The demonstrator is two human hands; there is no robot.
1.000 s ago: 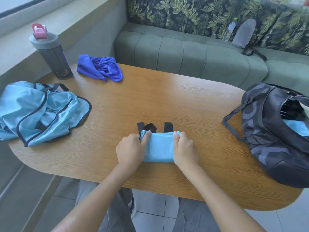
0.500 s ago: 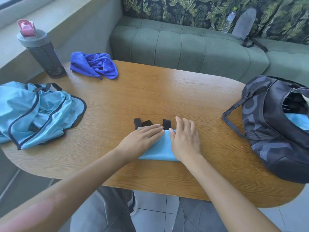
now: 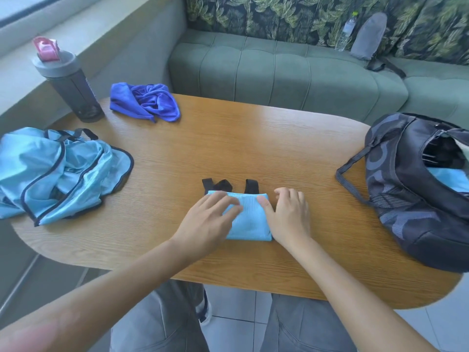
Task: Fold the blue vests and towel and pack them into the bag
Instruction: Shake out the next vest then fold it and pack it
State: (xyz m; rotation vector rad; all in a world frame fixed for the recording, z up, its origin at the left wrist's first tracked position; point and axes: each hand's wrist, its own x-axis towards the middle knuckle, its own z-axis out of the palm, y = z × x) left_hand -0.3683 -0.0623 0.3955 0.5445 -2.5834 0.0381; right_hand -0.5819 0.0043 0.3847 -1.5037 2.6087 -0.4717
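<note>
Flat left hand pressing folded vest to hold creases. Right hand relaxed alongside, thumb touching, grasping nothing. Bag open right.

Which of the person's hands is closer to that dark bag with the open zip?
The right hand. It rests at the right edge of the folded vest, on the side toward the dark bag. The left hand lies on the vest's left part, farther from the bag.
</note>
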